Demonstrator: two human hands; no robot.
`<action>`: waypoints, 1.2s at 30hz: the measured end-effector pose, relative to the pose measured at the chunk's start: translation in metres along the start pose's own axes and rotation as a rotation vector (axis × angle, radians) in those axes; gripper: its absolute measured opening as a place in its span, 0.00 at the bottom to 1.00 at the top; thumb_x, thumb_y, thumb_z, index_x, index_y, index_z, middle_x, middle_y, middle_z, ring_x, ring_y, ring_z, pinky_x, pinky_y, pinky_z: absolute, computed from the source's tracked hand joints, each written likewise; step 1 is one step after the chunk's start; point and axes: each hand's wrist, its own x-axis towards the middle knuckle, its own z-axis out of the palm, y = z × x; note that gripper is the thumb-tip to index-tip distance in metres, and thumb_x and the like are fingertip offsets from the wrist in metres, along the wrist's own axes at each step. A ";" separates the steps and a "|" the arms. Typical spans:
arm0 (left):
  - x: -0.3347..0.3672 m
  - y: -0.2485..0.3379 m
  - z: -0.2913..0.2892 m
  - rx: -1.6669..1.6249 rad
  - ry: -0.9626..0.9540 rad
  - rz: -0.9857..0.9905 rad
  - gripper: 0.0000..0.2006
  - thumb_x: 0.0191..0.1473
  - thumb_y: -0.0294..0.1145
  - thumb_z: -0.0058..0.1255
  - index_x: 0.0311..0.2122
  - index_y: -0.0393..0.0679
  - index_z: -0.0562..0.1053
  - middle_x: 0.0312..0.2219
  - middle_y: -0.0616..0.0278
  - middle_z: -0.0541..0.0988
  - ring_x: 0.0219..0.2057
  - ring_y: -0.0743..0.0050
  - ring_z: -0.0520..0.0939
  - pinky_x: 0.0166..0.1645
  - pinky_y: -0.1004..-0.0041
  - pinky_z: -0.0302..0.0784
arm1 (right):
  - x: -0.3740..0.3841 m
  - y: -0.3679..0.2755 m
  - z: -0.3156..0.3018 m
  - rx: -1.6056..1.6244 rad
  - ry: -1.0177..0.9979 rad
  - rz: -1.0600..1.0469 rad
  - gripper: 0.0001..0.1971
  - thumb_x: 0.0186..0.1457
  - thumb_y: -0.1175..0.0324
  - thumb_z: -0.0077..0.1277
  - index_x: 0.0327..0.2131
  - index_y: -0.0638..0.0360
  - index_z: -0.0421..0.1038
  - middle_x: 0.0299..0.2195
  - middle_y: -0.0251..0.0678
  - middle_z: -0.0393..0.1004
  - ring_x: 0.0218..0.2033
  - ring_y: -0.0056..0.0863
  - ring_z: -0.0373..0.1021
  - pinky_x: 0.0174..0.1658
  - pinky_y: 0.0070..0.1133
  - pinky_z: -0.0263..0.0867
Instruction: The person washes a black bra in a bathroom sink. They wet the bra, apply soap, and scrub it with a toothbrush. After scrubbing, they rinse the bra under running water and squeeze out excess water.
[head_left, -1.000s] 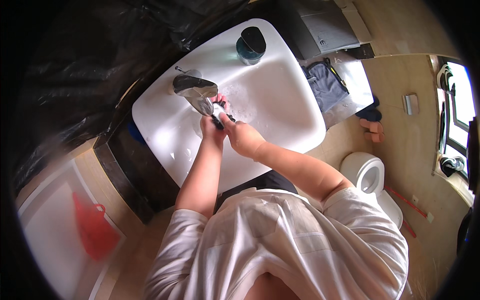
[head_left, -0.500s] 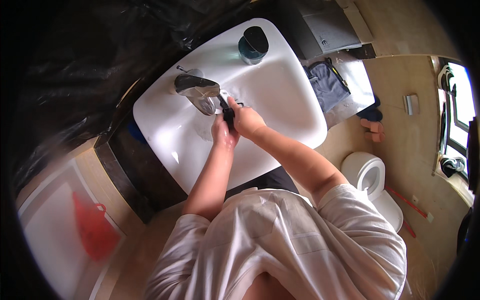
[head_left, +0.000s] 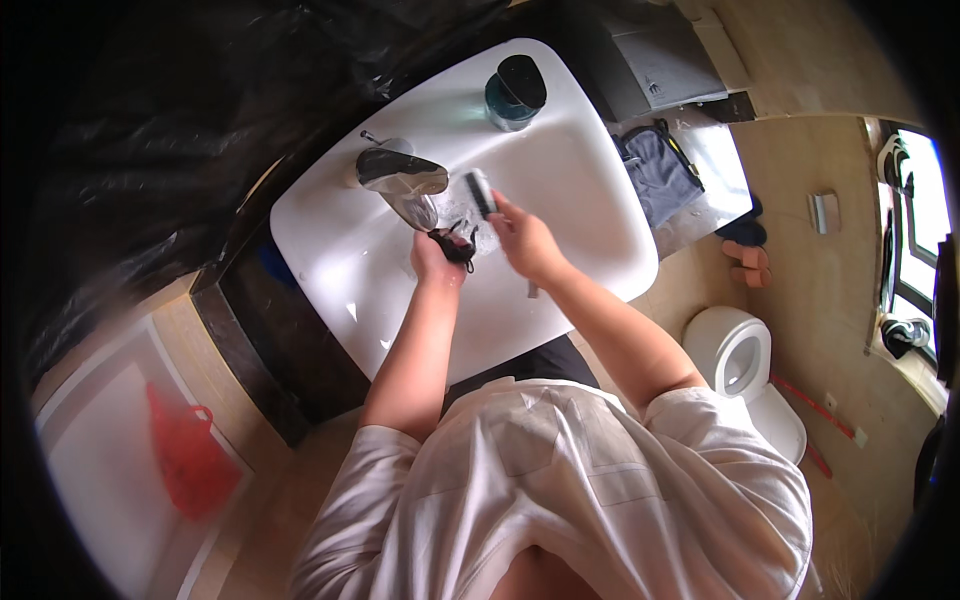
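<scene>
Head view: left hand point(head_left: 437, 262) is gripping a small black item point(head_left: 452, 243) over the white sink point(head_left: 580, 170). Right hand point(head_left: 522, 240) is holding a dark brush point(head_left: 481, 193) beside the tap point(head_left: 400, 178).

White sink point(head_left: 590, 200), chrome tap point(head_left: 400, 172), dark teal cup point(head_left: 512, 95), red bag point(head_left: 185, 450).

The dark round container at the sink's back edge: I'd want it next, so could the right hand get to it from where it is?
Probably yes. The right hand, holding a small dark brush, is over the basin, and only bare white sink lies between it and the container.
</scene>
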 end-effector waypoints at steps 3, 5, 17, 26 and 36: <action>0.013 0.011 -0.005 -0.367 -0.184 -0.364 0.11 0.58 0.41 0.43 0.30 0.46 0.68 0.14 0.69 0.58 0.15 0.78 0.61 0.20 0.78 0.61 | -0.001 0.004 -0.020 0.809 -0.262 0.887 0.12 0.63 0.62 0.40 0.46 0.53 0.66 0.21 0.29 0.63 0.12 0.13 0.51 0.13 0.13 0.48; 0.015 0.006 -0.004 -0.319 -0.246 -0.350 0.12 0.59 0.43 0.42 0.34 0.46 0.70 0.14 0.69 0.59 0.15 0.77 0.63 0.21 0.78 0.63 | -0.001 0.023 -0.010 1.122 -0.388 1.057 0.08 0.63 0.61 0.39 0.34 0.54 0.63 0.21 0.29 0.62 0.12 0.13 0.51 0.12 0.12 0.47; 0.003 0.006 0.008 0.015 -0.094 -0.061 0.20 0.62 0.43 0.36 0.53 0.44 0.67 0.48 0.59 0.72 0.50 0.61 0.72 0.55 0.64 0.67 | -0.044 -0.032 0.021 -0.148 -0.364 0.036 0.26 0.60 0.65 0.40 0.63 0.48 0.52 0.35 0.57 0.74 0.37 0.55 0.71 0.43 0.37 0.66; 0.029 0.012 0.004 -0.199 -0.062 -0.062 0.10 0.59 0.23 0.38 0.45 0.31 0.66 0.37 0.51 0.72 0.38 0.64 0.77 0.44 0.70 0.79 | -0.042 -0.040 0.021 -0.072 -0.348 0.073 0.25 0.60 0.67 0.41 0.61 0.51 0.54 0.30 0.59 0.72 0.33 0.58 0.70 0.38 0.40 0.64; 0.010 -0.020 0.002 -0.044 -0.174 -0.076 0.12 0.61 0.34 0.39 0.43 0.37 0.67 0.35 0.54 0.74 0.35 0.64 0.77 0.41 0.68 0.78 | -0.016 -0.024 0.028 -0.251 -0.382 0.145 0.28 0.61 0.64 0.34 0.64 0.51 0.45 0.36 0.57 0.74 0.34 0.53 0.73 0.36 0.39 0.69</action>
